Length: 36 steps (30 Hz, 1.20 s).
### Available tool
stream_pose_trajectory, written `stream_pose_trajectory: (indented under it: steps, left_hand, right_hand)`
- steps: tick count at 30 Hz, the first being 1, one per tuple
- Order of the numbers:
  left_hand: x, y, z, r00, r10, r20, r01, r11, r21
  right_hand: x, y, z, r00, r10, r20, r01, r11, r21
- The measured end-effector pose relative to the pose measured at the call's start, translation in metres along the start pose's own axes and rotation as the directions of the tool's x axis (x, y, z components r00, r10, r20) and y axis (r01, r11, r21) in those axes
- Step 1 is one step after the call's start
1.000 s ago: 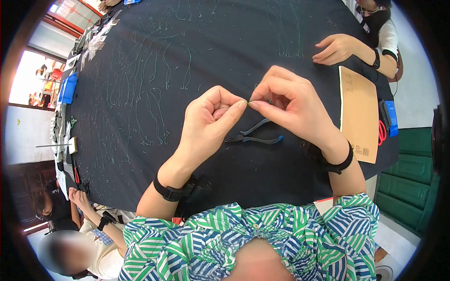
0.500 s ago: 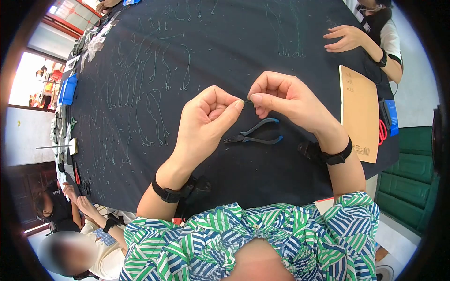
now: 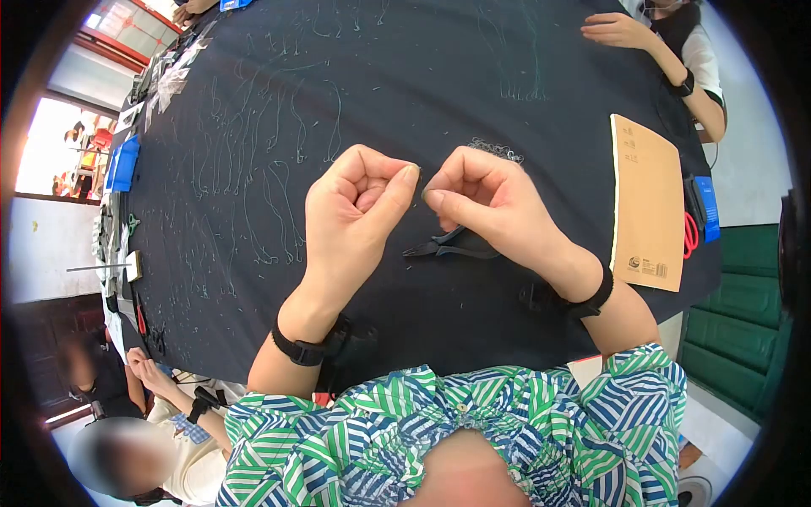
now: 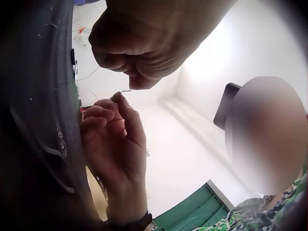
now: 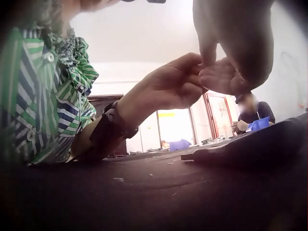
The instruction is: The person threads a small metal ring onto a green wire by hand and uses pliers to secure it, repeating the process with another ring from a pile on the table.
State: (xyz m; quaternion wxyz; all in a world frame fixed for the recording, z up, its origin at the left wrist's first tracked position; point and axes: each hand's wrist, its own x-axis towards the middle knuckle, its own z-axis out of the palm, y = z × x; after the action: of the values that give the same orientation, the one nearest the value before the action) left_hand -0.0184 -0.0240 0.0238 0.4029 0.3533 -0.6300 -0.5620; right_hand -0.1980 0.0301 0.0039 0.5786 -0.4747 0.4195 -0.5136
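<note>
My left hand (image 3: 355,207) is raised over the black table, pinching a tiny thing between thumb and curled index finger. In the left wrist view a small thin silvery piece (image 4: 126,90) sticks out at its fingertips. Facing it, a small gap away, my right hand (image 3: 494,203) pinches a tiny dark piece (image 3: 426,194) at thumb and index finger; its kind I cannot tell. Beneath the right hand lie dark pliers (image 3: 432,248), their handles partly hidden by it. Just beyond its knuckles sits a small heap of wire-like rings (image 3: 498,150).
Long thin green threads (image 3: 274,211) lie across the black tablecloth (image 3: 439,313) at left and far side, with small scraps. A brown notebook (image 3: 646,203) lies at right, beside red-handled scissors (image 3: 691,237). Another person's hand (image 3: 621,31) reaches over the far right edge.
Both hands shifted left and drew apart after their fingertips met; a short strand showed between them half a second ago. The ring heap came into view. The other person's hand moved away.
</note>
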Motion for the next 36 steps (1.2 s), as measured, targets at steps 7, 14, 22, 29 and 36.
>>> stream_pose_trajectory:
  steps: [7, 14, 22, 29, 36]
  left_hand:
    - [0.001, 0.000, -0.001, 0.992, 0.126, -0.005, -0.123, 0.978, 0.169]
    - [0.001, -0.001, -0.002, 0.988, 0.127, 0.090, -0.148, 0.947, 0.286]
    - [0.000, 0.011, -0.001, 0.982, 0.039, 0.183, -0.073, 0.980, 0.185]
    - [0.004, 0.006, 0.000, 0.996, 0.058, 0.073, -0.067, 0.990, 0.127]
    - [0.005, 0.003, 0.004, 0.988, 0.152, 0.022, -0.152, 0.957, 0.246]
  right_hand:
    - [-0.003, -0.016, -0.003, 0.954, -0.296, -0.059, 0.235, 0.852, -0.468]
    - [-0.001, -0.029, -0.010, 0.887, -0.455, 0.075, 0.381, 0.631, -0.676]
    - [0.008, -0.016, -0.018, 0.989, -0.149, 0.024, 0.150, 0.955, -0.254]
    - [0.005, 0.005, 0.000, 0.996, -0.077, -0.051, 0.077, 0.997, 0.008]
    - [-0.001, -0.003, 0.005, 0.930, -0.362, -0.068, 0.305, 0.859, -0.410]
